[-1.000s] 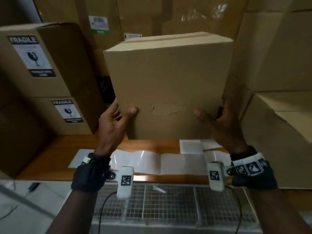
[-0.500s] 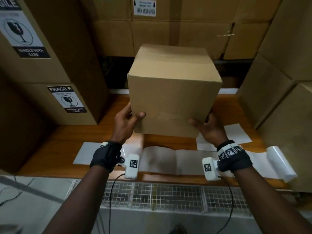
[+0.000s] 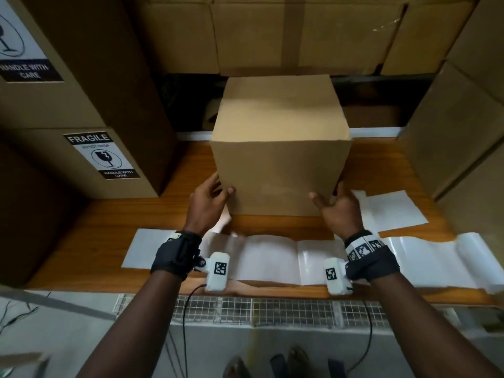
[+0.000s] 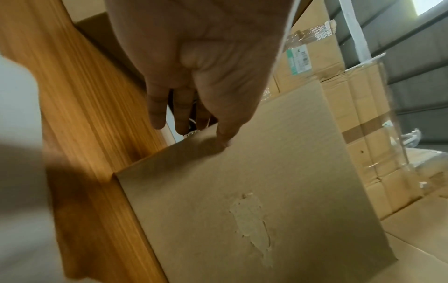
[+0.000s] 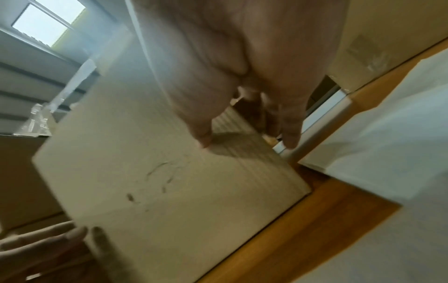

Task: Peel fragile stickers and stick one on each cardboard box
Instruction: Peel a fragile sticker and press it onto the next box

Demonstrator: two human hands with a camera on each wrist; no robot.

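Observation:
A plain cardboard box (image 3: 281, 170) stands on the wooden table (image 3: 109, 222), its front face bare except for a torn patch (image 4: 249, 220). My left hand (image 3: 218, 192) holds its lower left corner, thumb on the front and fingers along the side. At the lower right corner my right hand (image 3: 327, 197) grips the same way. In the left wrist view the left hand (image 4: 191, 132) has its thumb on the box (image 4: 254, 191). The right wrist view shows the right hand (image 5: 247, 143) on the box (image 5: 157, 162). A white sticker strip (image 3: 272, 257) lies in front, partly rolled at its right end (image 3: 474, 257).
Two stacked boxes on the left carry FRAGILE stickers (image 3: 103, 156). More cardboard boxes (image 3: 300, 31) line the back and the right side (image 3: 450, 137). Loose white backing sheets (image 3: 390, 208) lie right of the box. A wire grid (image 3: 245, 309) runs below the table edge.
Both hands have brought the box down from chest height and away from me until it rests on the table. Their hold on its lower corners is the same.

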